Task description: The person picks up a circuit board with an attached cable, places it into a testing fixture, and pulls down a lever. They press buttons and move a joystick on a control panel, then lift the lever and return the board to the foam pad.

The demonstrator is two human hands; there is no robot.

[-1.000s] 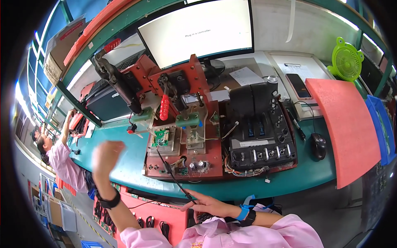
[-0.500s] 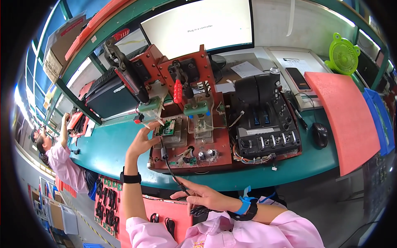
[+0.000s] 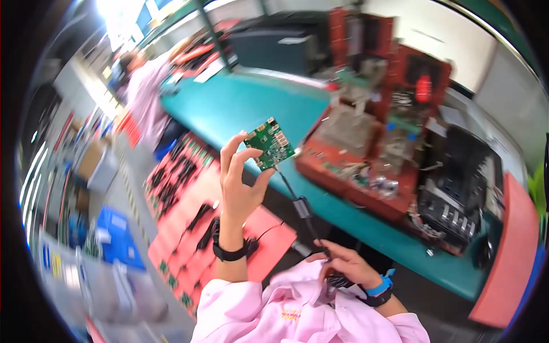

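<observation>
My left hand (image 3: 240, 177) is closed on the edge of a green circuit board (image 3: 269, 144), holding it up in front of the bench. White connectors and small parts show on the board's face. A black cable (image 3: 289, 186) runs from the board's lower corner down through a dark cylindrical lump (image 3: 302, 207) to my right hand (image 3: 350, 264). The fingers of my right hand are closed on this cable close to my body. A dark bundle of cable hangs under that hand, blurred.
A red test fixture (image 3: 360, 174) with clamps stands on the green bench (image 3: 263, 100), beside a black control panel (image 3: 457, 188) with switches. Pink foam (image 3: 229, 263) at my left carries several black cables and circuit boards. Another person (image 3: 147, 94) works at the far left.
My left hand has lifted the circuit board off the fixture and brought it left and nearer. The right hand keeps hold of the cable. The whole view has swung left.
</observation>
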